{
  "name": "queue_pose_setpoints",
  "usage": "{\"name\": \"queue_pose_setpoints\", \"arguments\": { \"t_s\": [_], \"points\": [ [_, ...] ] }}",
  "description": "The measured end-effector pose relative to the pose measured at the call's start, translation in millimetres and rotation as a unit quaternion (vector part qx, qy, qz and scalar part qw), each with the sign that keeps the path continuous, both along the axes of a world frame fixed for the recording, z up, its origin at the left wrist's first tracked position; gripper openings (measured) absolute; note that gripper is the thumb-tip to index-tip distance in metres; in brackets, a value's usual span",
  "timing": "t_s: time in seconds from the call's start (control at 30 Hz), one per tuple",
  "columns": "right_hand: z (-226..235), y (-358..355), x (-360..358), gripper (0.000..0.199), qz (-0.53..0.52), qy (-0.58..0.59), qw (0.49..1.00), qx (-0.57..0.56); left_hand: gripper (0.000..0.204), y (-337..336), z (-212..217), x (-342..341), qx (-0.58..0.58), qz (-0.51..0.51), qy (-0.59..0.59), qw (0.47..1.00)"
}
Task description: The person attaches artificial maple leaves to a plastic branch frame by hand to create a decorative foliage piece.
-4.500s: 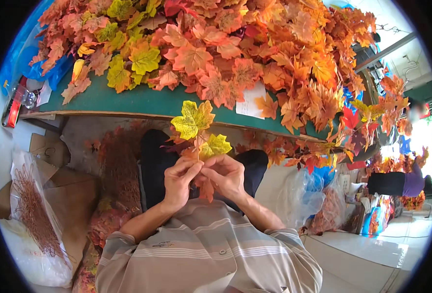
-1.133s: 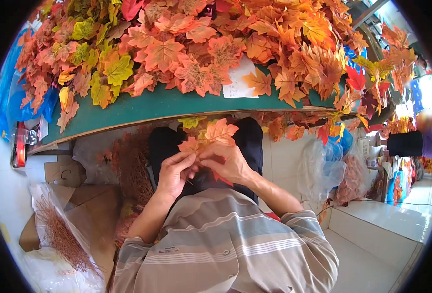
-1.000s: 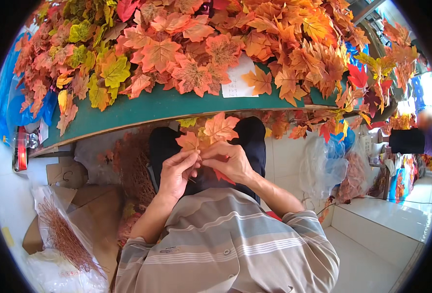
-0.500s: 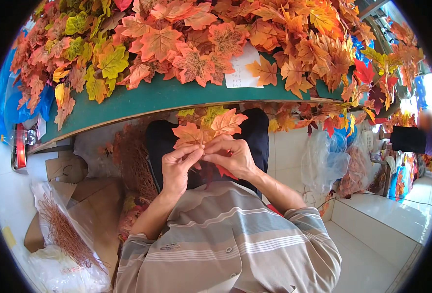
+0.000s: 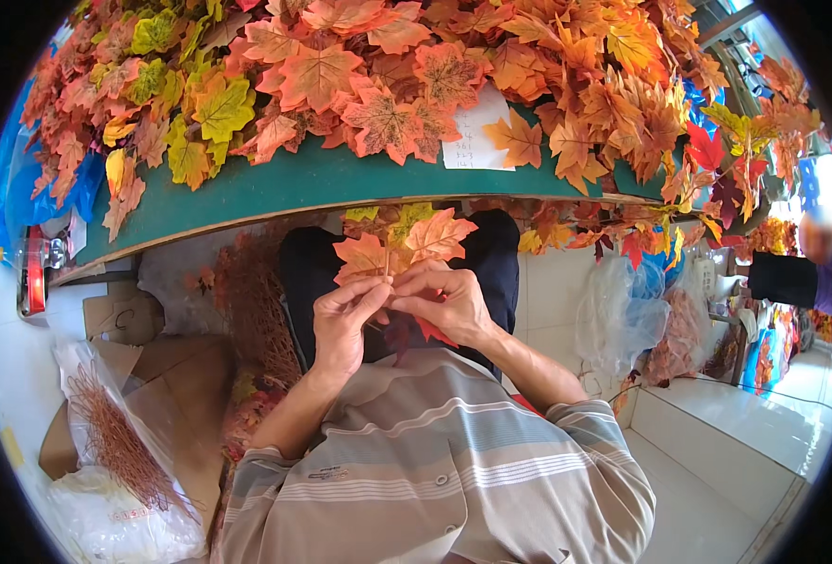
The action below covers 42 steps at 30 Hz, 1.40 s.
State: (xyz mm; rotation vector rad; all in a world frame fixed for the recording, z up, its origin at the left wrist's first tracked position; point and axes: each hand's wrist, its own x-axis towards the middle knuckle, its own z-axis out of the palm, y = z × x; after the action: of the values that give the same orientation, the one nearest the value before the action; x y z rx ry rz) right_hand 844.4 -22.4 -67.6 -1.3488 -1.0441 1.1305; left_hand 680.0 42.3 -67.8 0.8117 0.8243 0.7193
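yellow leaf is now tucking behind two orange leaves (image 5: 399,246). both hands are pinching the sprig's stems under the table (image 5: 303,183): left hand (image 5: 344,324), right hand (image 5: 444,303). leaf pile (image 5: 416,85) is covering the tabletop, bag of stems (image 5: 115,451) lying at left.

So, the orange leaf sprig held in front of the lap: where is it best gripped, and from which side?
Probably by the thin stem below the blades, coming from underneath. The orange leaf sprig stands upright with its broad, floppy leaves fanned on top, and the stem runs down between the left hand and right hand, whose fingertips already pinch there.
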Motion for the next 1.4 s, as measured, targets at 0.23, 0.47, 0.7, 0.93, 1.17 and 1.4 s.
{"name": "queue_pose_setpoints", "arguments": {
  "t_s": [0.23, 0.47, 0.7, 0.93, 1.17, 1.4],
  "points": [
    [-3, 0, 0, 0.014, 0.002, 0.026, 1.0, -0.016, 0.014, -3, -2, 0, 0.011, 0.014, 0.011, 1.0],
    [-5, 1, -1, 0.014, 0.007, 0.051, 0.998, -0.019, 0.014, -1, -5, -2, 0.005, 0.01, 0.014, 1.0],
    [-5, 3, 1, 0.012, -0.019, 0.054, 0.998, -0.013, 0.014, 3, 2, 8, 0.053, 0.003, 0.015, 0.998],
    [-13, 4, -1, 0.011, -0.009, 0.134, 0.991, -0.015, 0.015, -2, 5, 1, -0.044, -0.006, 0.023, 0.999],
    [-6, 3, 6, 0.011, 0.007, -0.001, 0.998, 0.066, 0.014, 0, 6, 1, -0.048, -0.059, 0.022, 0.997],
    [3, 16, 13, 0.007, 0.098, 0.15, 0.983, -0.023, 0.02, 23, -10, -12, -0.243, -0.156, -0.083, 0.954]
  ]
}}
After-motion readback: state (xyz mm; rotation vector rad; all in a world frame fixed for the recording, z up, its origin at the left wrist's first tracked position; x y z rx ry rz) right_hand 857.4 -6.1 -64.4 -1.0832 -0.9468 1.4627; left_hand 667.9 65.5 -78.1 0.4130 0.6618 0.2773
